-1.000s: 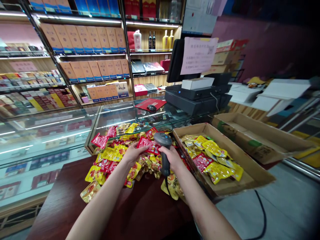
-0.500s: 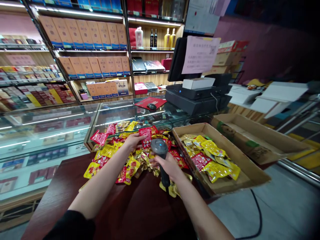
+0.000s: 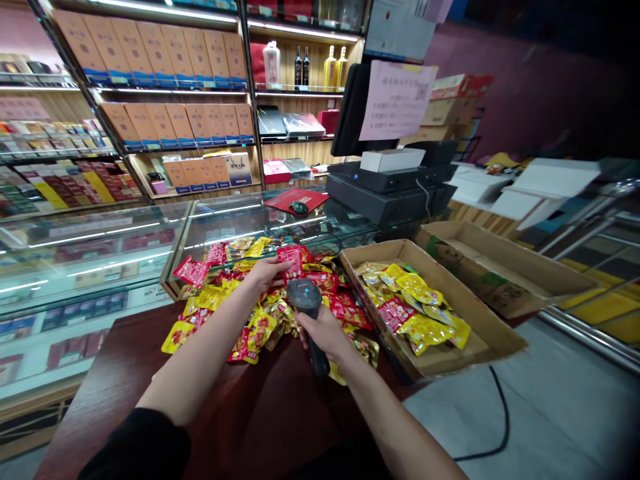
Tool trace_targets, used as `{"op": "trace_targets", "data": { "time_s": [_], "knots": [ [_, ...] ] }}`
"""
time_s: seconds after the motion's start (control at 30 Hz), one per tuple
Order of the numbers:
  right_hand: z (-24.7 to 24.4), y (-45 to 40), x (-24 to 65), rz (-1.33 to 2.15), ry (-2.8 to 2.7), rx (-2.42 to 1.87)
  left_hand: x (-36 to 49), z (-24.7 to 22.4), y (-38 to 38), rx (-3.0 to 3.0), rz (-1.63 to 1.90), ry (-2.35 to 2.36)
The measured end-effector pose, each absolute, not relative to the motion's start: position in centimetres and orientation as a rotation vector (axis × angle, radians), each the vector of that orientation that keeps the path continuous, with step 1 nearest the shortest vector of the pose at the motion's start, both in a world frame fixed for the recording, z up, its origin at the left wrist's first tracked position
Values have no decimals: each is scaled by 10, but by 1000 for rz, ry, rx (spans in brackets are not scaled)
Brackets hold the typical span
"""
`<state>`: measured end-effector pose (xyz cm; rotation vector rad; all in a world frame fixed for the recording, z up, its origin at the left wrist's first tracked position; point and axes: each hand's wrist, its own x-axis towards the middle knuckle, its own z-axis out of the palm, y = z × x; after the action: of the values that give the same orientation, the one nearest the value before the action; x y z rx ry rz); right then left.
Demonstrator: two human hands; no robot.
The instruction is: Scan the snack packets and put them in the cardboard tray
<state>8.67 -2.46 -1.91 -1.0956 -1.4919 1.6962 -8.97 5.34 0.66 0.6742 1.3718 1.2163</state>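
Note:
My left hand [image 3: 271,274] is closed on a red snack packet [image 3: 291,259], held up over the pile by its left edge. Wrapped round the handle of a black barcode scanner [image 3: 306,298] is my right hand [image 3: 323,331]; the scanner's head is just below and in front of the red packet. Under both hands spreads a heap of yellow, red and gold snack packets [image 3: 260,330] on the dark red counter [image 3: 200,427] and glass top. An open cardboard tray [image 3: 470,327] right of the heap holds several yellow packets and a red one.
Behind the tray lies a second cardboard tray [image 3: 520,267]. A monitor with a paper sheet [image 3: 397,100] stands on a black cash drawer [image 3: 385,190]. Nearby is a computer mouse [image 3: 299,208] on a red mat. A glass display case [image 3: 100,267] is at left, with shelves of boxes behind.
The whole view has shifted slightly, so things sit a little further left and higher. Both hands keep their holds on the red snack packet and the barcode scanner.

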Motion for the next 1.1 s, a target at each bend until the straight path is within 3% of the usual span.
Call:
{"op": "trace_targets", "data": {
  "time_s": [0.53, 0.67, 0.9, 1.1],
  "knots": [
    [-15, -24, 87, 1713, -1467, -1107, -100, -6, 60, 740, 1234, 1328],
    [-6, -16, 97, 1485, -1412, -1043, -93, -5, 49, 715, 1190, 1316],
    [9, 7, 134, 1445, -1205, -1077, -48, 7, 20, 902, 1032, 1059],
    [19, 12, 183, 1358, -1086, -1100, 21, 17, 33, 1026, 1096, 1035]
  ]
}}
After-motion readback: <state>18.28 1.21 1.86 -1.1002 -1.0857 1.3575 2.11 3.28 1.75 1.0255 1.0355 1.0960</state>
